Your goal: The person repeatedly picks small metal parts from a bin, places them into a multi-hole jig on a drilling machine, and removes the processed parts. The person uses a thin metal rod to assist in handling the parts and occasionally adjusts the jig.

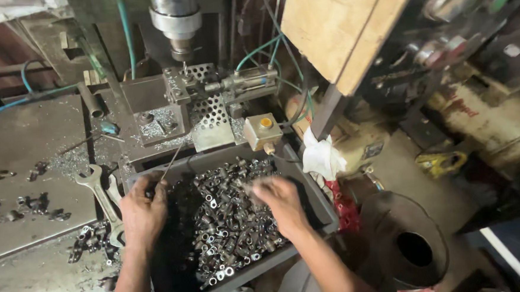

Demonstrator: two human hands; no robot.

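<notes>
Your left hand [143,212] and right hand [280,199] are both inside the grey bin [319,205] of metal fittings [225,225]. Left fingers pinch a thin rod [172,162] at the bin's back-left corner; right hand curls, palm down, over the fittings, its grip blurred.

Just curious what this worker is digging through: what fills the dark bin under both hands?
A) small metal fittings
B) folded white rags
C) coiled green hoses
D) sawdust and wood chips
A: the dark bin is heaped with small shiny metal fittings, and the left hand and right hand both reach into that pile.
</notes>
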